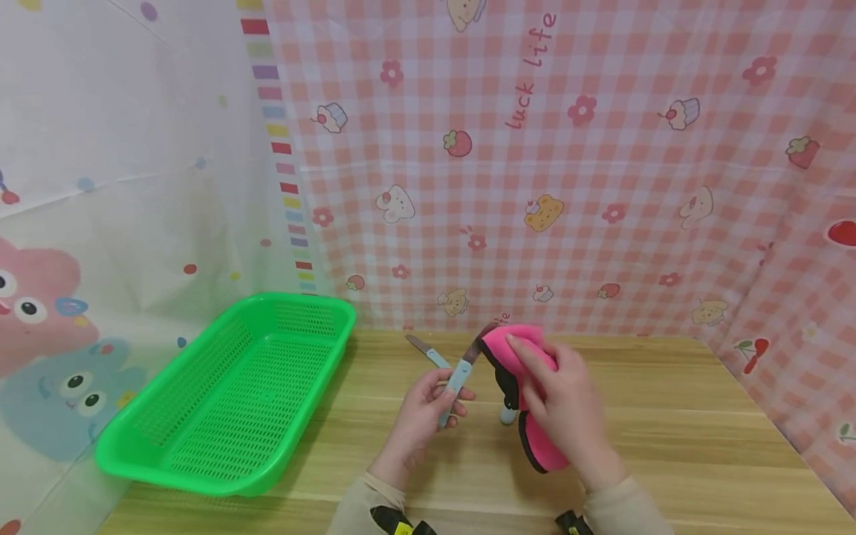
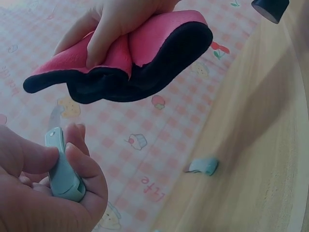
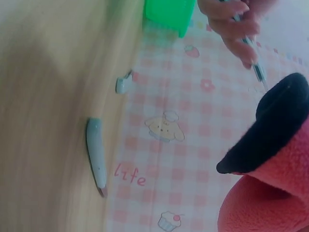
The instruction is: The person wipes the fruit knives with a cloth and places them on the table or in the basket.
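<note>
My left hand (image 1: 428, 405) grips a small folding knife (image 1: 458, 380) by its light blue handle, the thumb lying along it. Its blade is out and slants up toward a pink cloth with black edging (image 1: 518, 357). Whether blade and cloth touch, I cannot tell. My right hand (image 1: 568, 401) holds this cloth bunched and folded, fingers over the pink side; the black side shows in the left wrist view. Behind the left hand, a second knife (image 1: 423, 346) lies on the table with its blade out. A third knife (image 3: 96, 154) is partly hidden by the cloth in the head view.
A green perforated plastic basket (image 1: 317, 379) stands at the left of the wooden table (image 1: 682, 431). A pink checked sheet (image 1: 535, 171) hangs behind the table, and a white patterned sheet (image 1: 134, 111) hangs on the left.
</note>
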A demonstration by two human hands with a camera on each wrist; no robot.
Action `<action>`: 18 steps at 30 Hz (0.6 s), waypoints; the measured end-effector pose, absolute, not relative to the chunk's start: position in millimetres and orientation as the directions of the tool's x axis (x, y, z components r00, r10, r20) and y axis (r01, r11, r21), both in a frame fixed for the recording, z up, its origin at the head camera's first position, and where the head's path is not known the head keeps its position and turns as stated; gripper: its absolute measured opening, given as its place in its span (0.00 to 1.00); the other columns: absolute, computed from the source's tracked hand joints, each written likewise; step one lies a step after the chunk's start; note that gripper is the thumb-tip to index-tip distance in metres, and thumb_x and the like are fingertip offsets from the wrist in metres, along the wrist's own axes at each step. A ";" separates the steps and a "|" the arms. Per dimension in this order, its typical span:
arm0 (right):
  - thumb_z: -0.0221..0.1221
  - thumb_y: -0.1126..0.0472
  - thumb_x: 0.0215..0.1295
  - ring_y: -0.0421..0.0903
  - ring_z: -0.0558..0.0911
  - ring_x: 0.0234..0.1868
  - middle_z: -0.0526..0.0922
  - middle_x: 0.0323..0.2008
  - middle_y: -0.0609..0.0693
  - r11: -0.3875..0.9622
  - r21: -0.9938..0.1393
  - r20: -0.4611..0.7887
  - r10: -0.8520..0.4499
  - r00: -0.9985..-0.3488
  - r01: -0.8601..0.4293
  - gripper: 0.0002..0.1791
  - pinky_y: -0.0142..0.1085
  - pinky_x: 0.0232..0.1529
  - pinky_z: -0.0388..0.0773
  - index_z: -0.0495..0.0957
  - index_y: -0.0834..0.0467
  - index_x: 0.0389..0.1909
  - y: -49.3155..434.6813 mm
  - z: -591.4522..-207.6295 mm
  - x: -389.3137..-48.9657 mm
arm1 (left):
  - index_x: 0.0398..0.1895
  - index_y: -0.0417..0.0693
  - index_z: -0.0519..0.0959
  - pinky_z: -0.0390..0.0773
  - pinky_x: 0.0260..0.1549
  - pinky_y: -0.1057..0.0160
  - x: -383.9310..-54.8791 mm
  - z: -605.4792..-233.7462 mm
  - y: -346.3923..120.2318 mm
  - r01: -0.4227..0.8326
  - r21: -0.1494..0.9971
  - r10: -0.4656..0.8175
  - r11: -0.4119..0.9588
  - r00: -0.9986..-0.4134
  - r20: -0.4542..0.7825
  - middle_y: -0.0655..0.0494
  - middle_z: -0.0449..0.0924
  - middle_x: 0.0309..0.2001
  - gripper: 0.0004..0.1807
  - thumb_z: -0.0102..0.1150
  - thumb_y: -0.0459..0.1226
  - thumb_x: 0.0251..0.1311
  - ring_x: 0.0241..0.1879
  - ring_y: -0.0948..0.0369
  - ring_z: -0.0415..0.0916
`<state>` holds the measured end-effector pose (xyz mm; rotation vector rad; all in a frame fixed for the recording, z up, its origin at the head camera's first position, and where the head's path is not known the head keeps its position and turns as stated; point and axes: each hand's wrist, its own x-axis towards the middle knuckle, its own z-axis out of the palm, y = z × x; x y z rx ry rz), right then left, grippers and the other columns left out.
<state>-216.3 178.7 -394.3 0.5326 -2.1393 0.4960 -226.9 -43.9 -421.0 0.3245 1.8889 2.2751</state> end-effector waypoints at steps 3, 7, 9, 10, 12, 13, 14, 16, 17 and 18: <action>0.67 0.65 0.52 0.61 0.78 0.40 0.78 0.43 0.64 0.822 -0.136 0.820 -0.220 -0.528 -0.554 0.32 0.53 0.30 0.78 0.78 0.43 0.61 173.4 -396.5 -215.9 | 0.60 0.36 0.71 0.75 0.28 0.68 -227.2 -420.9 -43.7 0.015 0.983 0.265 -0.186 -0.962 0.065 0.46 0.85 0.41 0.16 0.46 0.29 0.73 0.30 0.64 0.78; 0.66 0.65 0.53 0.60 0.78 0.39 0.78 0.41 0.63 0.816 -0.101 0.816 -0.259 -0.517 -0.569 0.31 0.52 0.32 0.78 0.78 0.43 0.61 167.3 -399.2 -215.2 | 0.59 0.35 0.71 0.75 0.28 0.68 -227.4 -421.0 -42.6 0.024 0.982 0.267 -0.187 -0.961 0.074 0.46 0.85 0.40 0.15 0.47 0.29 0.73 0.30 0.64 0.78; 0.66 0.64 0.53 0.59 0.77 0.38 0.78 0.40 0.62 0.812 -0.088 0.811 -0.279 -0.515 -0.578 0.32 0.52 0.32 0.78 0.78 0.43 0.61 164.4 -400.7 -214.9 | 0.58 0.34 0.71 0.75 0.27 0.68 -227.2 -421.4 -42.1 0.030 0.981 0.271 -0.189 -0.959 0.081 0.44 0.84 0.40 0.14 0.47 0.28 0.72 0.29 0.64 0.78; 0.66 0.64 0.53 0.59 0.77 0.38 0.78 0.40 0.62 0.810 -0.081 0.808 -0.288 -0.514 -0.581 0.32 0.51 0.32 0.78 0.78 0.43 0.61 162.9 -401.5 -214.9 | 0.58 0.34 0.71 0.75 0.27 0.69 -226.8 -421.4 -42.0 0.030 0.981 0.273 -0.190 -0.958 0.082 0.43 0.84 0.40 0.14 0.47 0.28 0.72 0.29 0.64 0.78; 0.65 0.64 0.53 0.58 0.77 0.37 0.77 0.40 0.61 0.807 -0.070 0.804 -0.302 -0.512 -0.586 0.32 0.49 0.30 0.78 0.77 0.42 0.61 160.1 -403.3 -215.2 | 0.57 0.34 0.72 0.74 0.27 0.69 -226.3 -421.4 -41.8 0.031 0.981 0.279 -0.192 -0.957 0.085 0.38 0.83 0.42 0.14 0.47 0.28 0.72 0.29 0.64 0.77; 0.65 0.64 0.54 0.58 0.77 0.37 0.77 0.40 0.61 0.805 -0.069 0.803 -0.305 -0.511 -0.589 0.32 0.48 0.29 0.77 0.77 0.42 0.61 158.6 -404.0 -215.2 | 0.57 0.34 0.72 0.74 0.27 0.69 -225.8 -421.2 -41.8 0.030 0.981 0.280 -0.192 -0.956 0.084 0.38 0.83 0.42 0.14 0.47 0.28 0.72 0.29 0.64 0.77; 0.64 0.64 0.54 0.57 0.76 0.36 0.77 0.40 0.61 0.803 -0.067 0.801 -0.310 -0.512 -0.592 0.31 0.48 0.28 0.77 0.77 0.42 0.61 157.1 -404.8 -215.3 | 0.57 0.34 0.72 0.74 0.27 0.69 -225.6 -421.2 -41.6 0.030 0.981 0.282 -0.191 -0.956 0.084 0.37 0.83 0.42 0.14 0.48 0.28 0.72 0.29 0.64 0.77; 0.64 0.64 0.55 0.57 0.76 0.36 0.77 0.40 0.60 0.801 -0.067 0.798 -0.315 -0.514 -0.595 0.31 0.47 0.27 0.76 0.78 0.42 0.61 154.4 -406.1 -215.3 | 0.58 0.35 0.72 0.74 0.26 0.69 -225.0 -420.9 -40.9 0.028 0.981 0.280 -0.192 -0.957 0.082 0.36 0.83 0.42 0.14 0.48 0.28 0.72 0.29 0.64 0.77; 0.64 0.65 0.55 0.57 0.76 0.36 0.77 0.40 0.60 0.799 -0.070 0.795 -0.317 -0.517 -0.597 0.31 0.46 0.27 0.76 0.78 0.42 0.61 153.2 -406.4 -215.3 | 0.59 0.35 0.72 0.74 0.26 0.69 -224.8 -420.7 -40.4 0.030 0.981 0.279 -0.192 -0.957 0.084 0.36 0.83 0.41 0.15 0.48 0.28 0.72 0.29 0.64 0.77; 0.64 0.65 0.55 0.57 0.76 0.36 0.77 0.40 0.60 0.799 -0.071 0.793 -0.318 -0.520 -0.597 0.30 0.46 0.27 0.75 0.78 0.43 0.61 152.2 -406.6 -215.2 | 0.59 0.35 0.72 0.74 0.26 0.69 -224.4 -420.6 -40.1 0.029 0.981 0.279 -0.190 -0.957 0.082 0.38 0.83 0.40 0.15 0.48 0.28 0.72 0.28 0.64 0.76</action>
